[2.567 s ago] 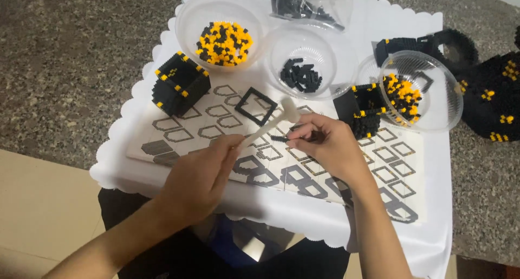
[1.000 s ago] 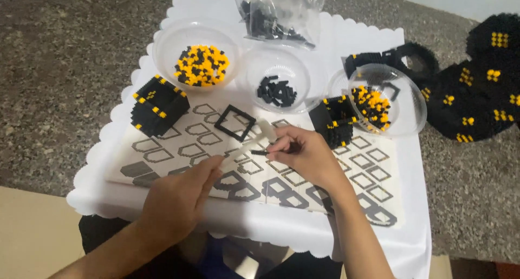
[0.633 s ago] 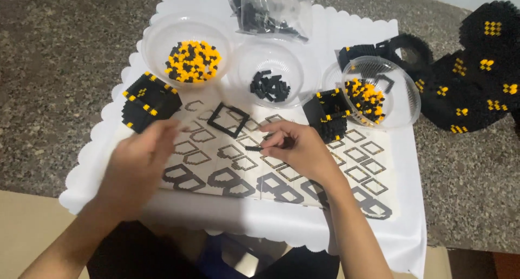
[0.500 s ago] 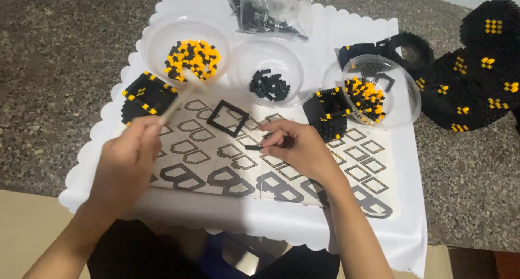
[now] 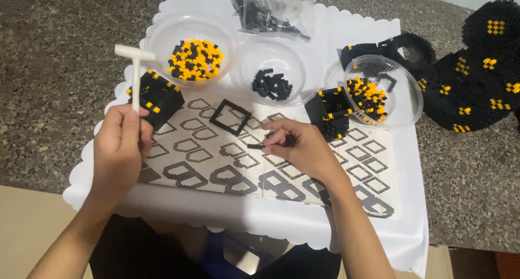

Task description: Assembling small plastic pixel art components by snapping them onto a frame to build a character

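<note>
White T-shaped tool (image 5: 135,67) gripped upright in left hand (image 5: 120,149); right hand (image 5: 300,146) pinches small black piece (image 5: 256,146), probably brick, mostly hidden.

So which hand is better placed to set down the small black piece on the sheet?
Probably the right hand: it pinches the small black piece just above the instruction sheet. The left hand grips the white T-shaped tool.

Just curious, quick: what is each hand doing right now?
Left hand: closed on a white hammer.
Right hand: pinching a small black piece.
</note>
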